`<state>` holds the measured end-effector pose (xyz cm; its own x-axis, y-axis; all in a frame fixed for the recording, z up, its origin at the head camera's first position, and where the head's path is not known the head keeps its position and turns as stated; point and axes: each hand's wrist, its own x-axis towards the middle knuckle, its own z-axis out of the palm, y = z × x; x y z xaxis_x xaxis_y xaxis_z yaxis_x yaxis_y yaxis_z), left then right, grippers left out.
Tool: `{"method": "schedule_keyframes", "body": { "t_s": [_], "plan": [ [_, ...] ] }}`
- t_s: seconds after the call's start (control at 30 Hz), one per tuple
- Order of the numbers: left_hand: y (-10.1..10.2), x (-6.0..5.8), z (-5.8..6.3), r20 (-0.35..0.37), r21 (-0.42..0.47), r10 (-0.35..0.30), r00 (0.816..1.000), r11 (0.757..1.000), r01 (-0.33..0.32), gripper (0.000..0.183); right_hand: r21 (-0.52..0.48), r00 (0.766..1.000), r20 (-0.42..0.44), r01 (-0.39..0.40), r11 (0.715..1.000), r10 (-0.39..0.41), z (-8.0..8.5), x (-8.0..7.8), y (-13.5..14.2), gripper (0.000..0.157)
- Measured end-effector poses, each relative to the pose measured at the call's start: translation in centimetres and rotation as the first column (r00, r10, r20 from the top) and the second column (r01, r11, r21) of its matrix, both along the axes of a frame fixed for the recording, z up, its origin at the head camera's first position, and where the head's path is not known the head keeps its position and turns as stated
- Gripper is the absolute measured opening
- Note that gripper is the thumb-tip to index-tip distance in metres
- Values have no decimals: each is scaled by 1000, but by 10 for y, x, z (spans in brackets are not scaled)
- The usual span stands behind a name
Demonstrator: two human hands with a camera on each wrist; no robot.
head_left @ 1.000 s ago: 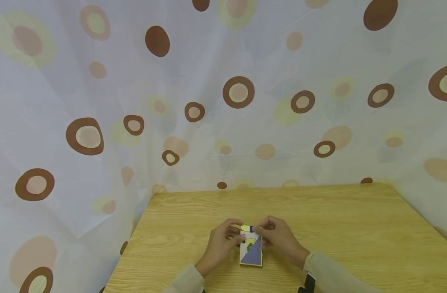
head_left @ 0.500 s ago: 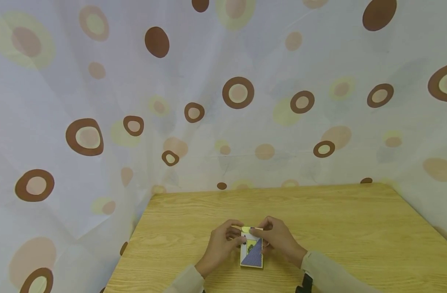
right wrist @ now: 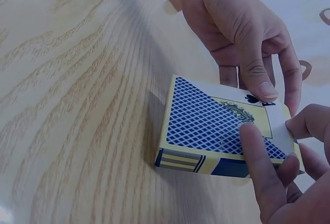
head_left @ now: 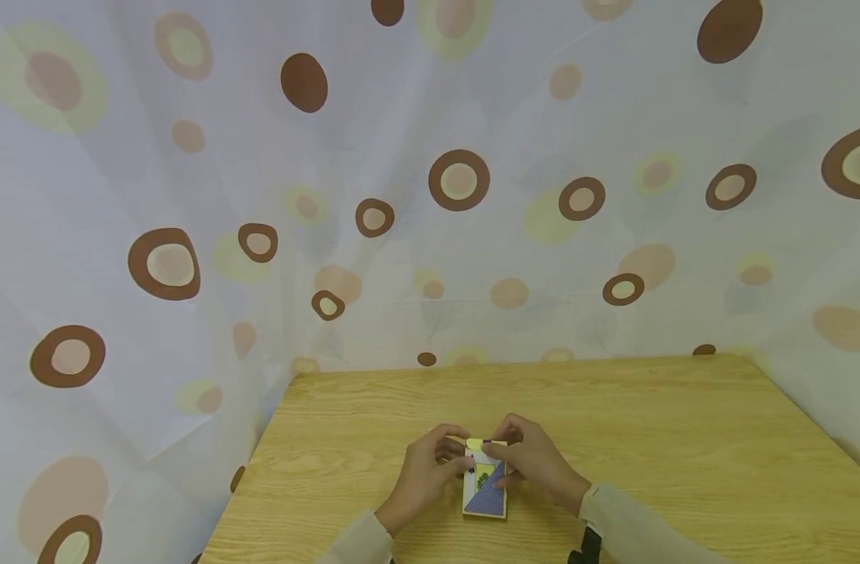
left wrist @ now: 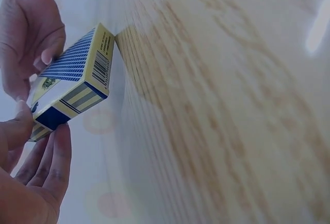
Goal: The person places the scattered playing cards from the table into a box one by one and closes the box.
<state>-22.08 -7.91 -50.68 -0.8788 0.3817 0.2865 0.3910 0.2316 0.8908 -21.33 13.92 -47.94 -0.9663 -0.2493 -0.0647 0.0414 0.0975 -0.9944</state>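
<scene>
A playing-card box, with blue lattice and an ace-of-spades print, leans tilted between both hands low in the head view. My left hand grips its left side, thumb on the printed face and fingers behind. At the upper right, my right hand pinches the box's top end; one of its fingers lies across the lattice, as the right wrist view shows. A yellow strip shows at the top between the hands. In the left wrist view a barcode marks the lower end, close to the tabletop. The right fingertips partly hide the top edge.
The wood-grain table spreads around the hands. Behind it and along both sides hangs a pale curtain with brown and yellow circles. A black band sits at the right wrist.
The box has shifted slightly down. My right thumb has moved a little left along the top end, and a right finger has come onto the printed face. The left hand keeps its grip.
</scene>
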Motion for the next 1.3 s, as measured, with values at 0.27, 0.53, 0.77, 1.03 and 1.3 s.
{"method": "schedule_keyframes", "body": {
  "t_s": [0.27, 0.53, 0.77, 1.03, 1.3],
  "plan": [
    [-1, 0, 0, 31, 17, 12, 999, 1000, -13, 32, -90, 996, 24, -84, 992, 86, -5, -4, 4, 28],
    [-3, -1, -2, 36, 16, 1, 999, 1000, -2, 32, -220, 982, 106, -129, 967, 155, -9, -6, 13, 27],
    [-4, -1, -3, 27, 3, -1, 1000, 1000, 1, 33, -253, 976, 121, -147, 956, 182, -12, -6, 17, 30],
    [-4, -1, 0, 46, 10, -2, 999, 1000, 2, 36, -261, 974, 133, -145, 954, 185, -13, -8, 18, 35],
    [-5, -1, 0, 54, 8, -3, 999, 1000, 2, 36, -294, 970, 145, -147, 944, 196, -10, -6, 18, 34]
  ]
}}
